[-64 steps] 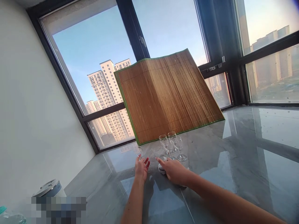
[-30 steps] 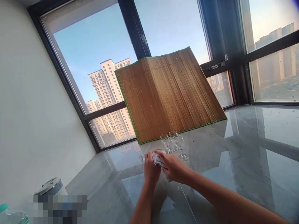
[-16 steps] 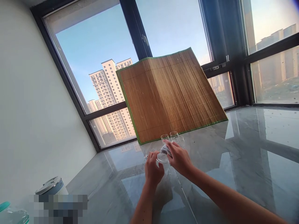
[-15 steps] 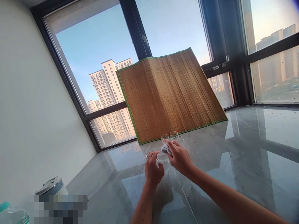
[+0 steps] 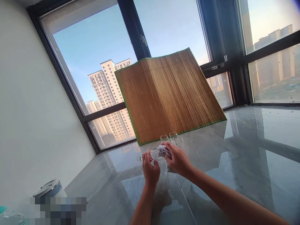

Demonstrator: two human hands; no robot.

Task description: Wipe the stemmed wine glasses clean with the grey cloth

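Note:
My left hand [image 5: 150,170] is closed around a clear stemmed glass [image 5: 154,153] tipped on its side. The round foot of the glass sticks out to the left of my fingers, and its bowl points right. My right hand [image 5: 178,157] grips a crumpled grey-white cloth [image 5: 163,151] against the mouth of the bowl. Whether part of the cloth is inside the bowl, I cannot tell. Just behind my right hand, several clear glasses [image 5: 178,141] stand upright in a group, partly hidden by its fingers.
A bamboo mat [image 5: 168,97] with green edging leans against the window behind the glasses. The glossy grey marble surface [image 5: 211,187] reflects the light. At the lower left are a lidded cup [image 5: 48,189], a clear container with a teal top [image 5: 10,215] and a blurred-out patch.
The glass has shifted slightly left and its bowl has tilted up towards the cloth. The cloth now shows more at the bowl's mouth. The view has moved slightly.

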